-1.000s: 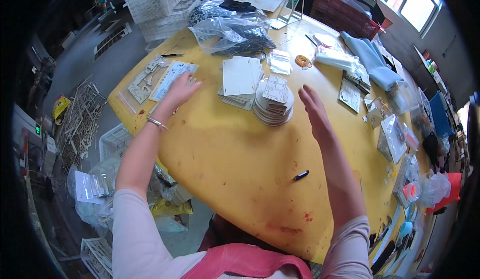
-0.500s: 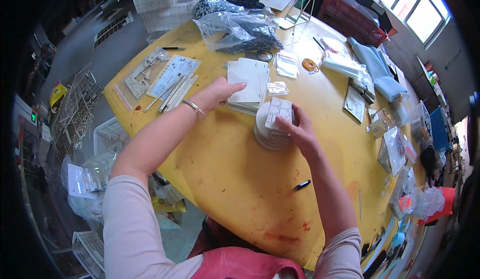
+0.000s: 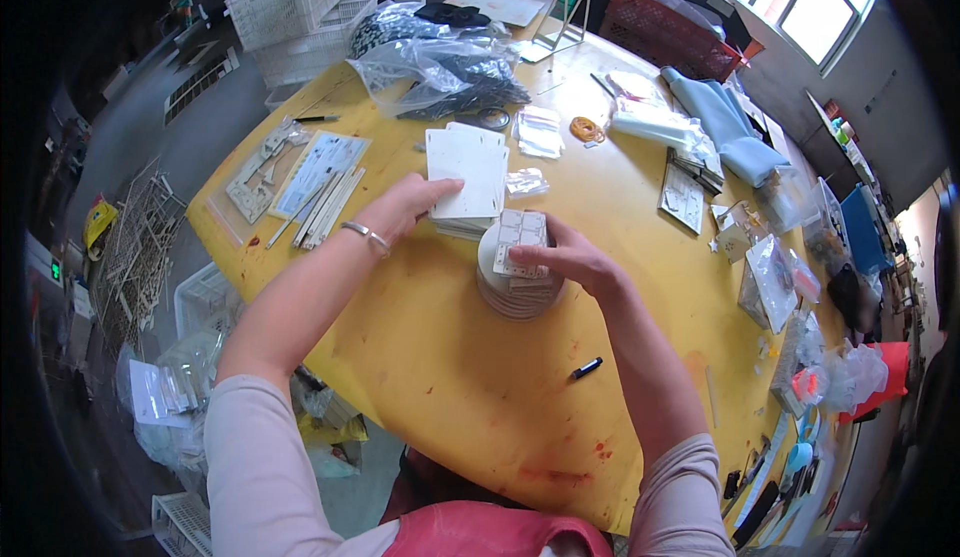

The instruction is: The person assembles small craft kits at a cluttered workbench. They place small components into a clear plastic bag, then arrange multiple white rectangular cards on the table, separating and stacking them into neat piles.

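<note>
At the far side of the middle of the table lies a pile of thin white rectangular boards (image 3: 466,157) with small holes. My left hand (image 3: 412,203) grips the near left edge of the top board, thumb on its face and fingers hidden below. Just nearer and to the right stands a stack of round pale discs (image 3: 520,302). On these discs rest small rectangular cut-out sheets (image 3: 518,237), which my right hand (image 3: 575,257) holds from the right with its thumb across the top; its other fingers are mostly hidden behind.
Clear packets (image 3: 538,135) and an orange ring-shaped roll (image 3: 587,130) lie beyond the stacks. Thin strips (image 3: 330,207) and a printed sheet (image 3: 318,172) are on the left. A black marker (image 3: 586,368) lies nearer me. Bagged dark material (image 3: 440,72) sits at the back.
The whole view has shifted, so the table's things appear farther left. My right thumb reaches farther across the small cut-out sheets. My left hand keeps its place at the board pile.
</note>
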The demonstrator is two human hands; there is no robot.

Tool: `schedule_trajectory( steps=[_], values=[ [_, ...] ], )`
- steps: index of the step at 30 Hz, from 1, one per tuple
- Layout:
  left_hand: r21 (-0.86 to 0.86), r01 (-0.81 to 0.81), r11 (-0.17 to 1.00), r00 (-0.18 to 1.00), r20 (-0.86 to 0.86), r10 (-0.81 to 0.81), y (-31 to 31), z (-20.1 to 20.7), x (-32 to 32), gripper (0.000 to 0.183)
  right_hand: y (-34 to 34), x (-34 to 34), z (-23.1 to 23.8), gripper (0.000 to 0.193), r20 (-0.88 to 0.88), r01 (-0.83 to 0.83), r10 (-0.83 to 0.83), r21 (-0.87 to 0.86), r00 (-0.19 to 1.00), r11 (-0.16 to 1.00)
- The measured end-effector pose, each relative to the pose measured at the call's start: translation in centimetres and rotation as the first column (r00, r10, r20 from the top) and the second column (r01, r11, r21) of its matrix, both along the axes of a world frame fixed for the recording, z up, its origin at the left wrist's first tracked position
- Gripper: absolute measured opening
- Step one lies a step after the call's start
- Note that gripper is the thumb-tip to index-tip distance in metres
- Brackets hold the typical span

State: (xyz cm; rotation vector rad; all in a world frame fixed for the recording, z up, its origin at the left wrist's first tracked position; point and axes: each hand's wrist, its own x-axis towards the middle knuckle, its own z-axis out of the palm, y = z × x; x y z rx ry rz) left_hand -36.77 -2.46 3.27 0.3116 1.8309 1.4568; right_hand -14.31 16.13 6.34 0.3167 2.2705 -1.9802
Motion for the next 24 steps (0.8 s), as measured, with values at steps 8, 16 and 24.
schedule_trajectory(
  steps=[8, 16, 24],
  values=[
    [0.089, -0.055, 0.995, 0.997, 0.059, 0.05, -2.2, 0.7, 2.5, 0.047, 5.3, -3.1, -3.6, 0.042, -0.197, 0.273, -0.219, 0.31, 0.956, 0.911],
    [0.279, -0.329, 0.902, 0.924, -0.1, 0.368, -14.4, -1.5, 10.0, 0.04, 7.7, -7.6, -5.5, 0.046, -0.115, 0.116, -0.051, 0.686, 0.992, 0.718],
    [0.363, -0.284, 0.888, 0.939, -0.081, 0.334, -16.7, -2.6, 10.9, 0.041, 4.6, -1.3, -1.9, 0.072, 0.029, 0.395, -0.395, -0.013, 0.918, 0.918]
  ],
)
